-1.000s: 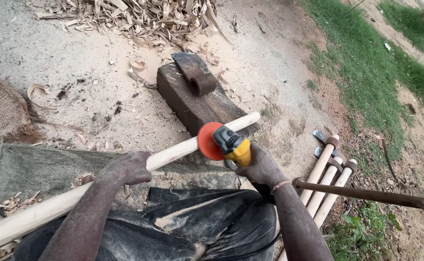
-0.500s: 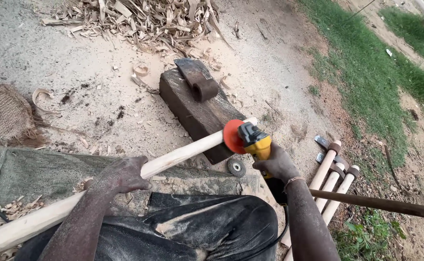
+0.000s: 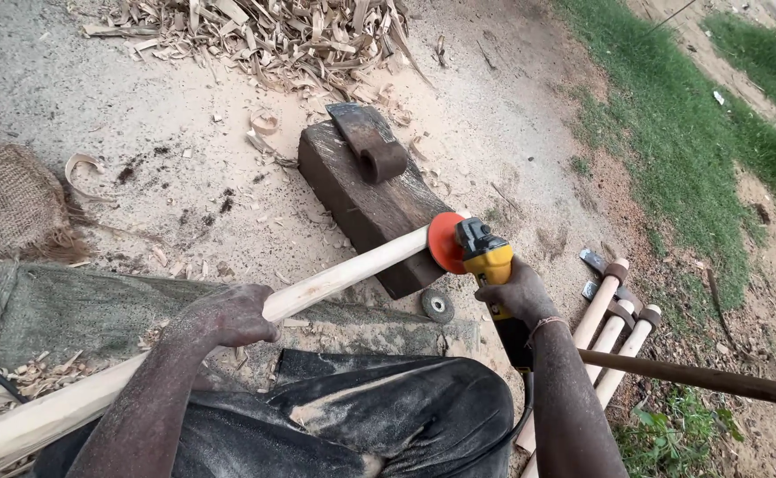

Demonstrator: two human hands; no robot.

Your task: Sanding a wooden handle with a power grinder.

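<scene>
Moved outward since a second ago: grinder (image 3: 485, 261) now at the far tip of the pale wooden handle (image 3: 317, 283), orange disc (image 3: 445, 242) touching the end where it rests on the dark wood block (image 3: 366, 190); earlier sat further back along the shaft. Left hand (image 3: 229, 314) wrapped over the handle mid-length, fingers curled shut, pinning it down across the lap. Right hand (image 3: 516, 292) closed around the yellow grinder body, wrist bent, cord side trailing toward the body. Handle runs from below-left of the left hand, up past it, to the disc just ahead of the right hand. To do well, probably: keep disc at a shallow angle, light pressure, sweep rather than dwell at the tip to avoid flats; rotate shaft with the left hand between passes; keep the end seated on the block so no chatter. Rusty axe head (image 3: 370, 142) lying on the block beyond both hands, apart from the disc. Spare disc (image 3: 437, 305) on the ground between the hands. Finished hammers (image 3: 614, 305) just right of the right hand; dark stick (image 3: 698, 376) crossing them. Shavings pile (image 3: 264, 40) far ahead.
</scene>
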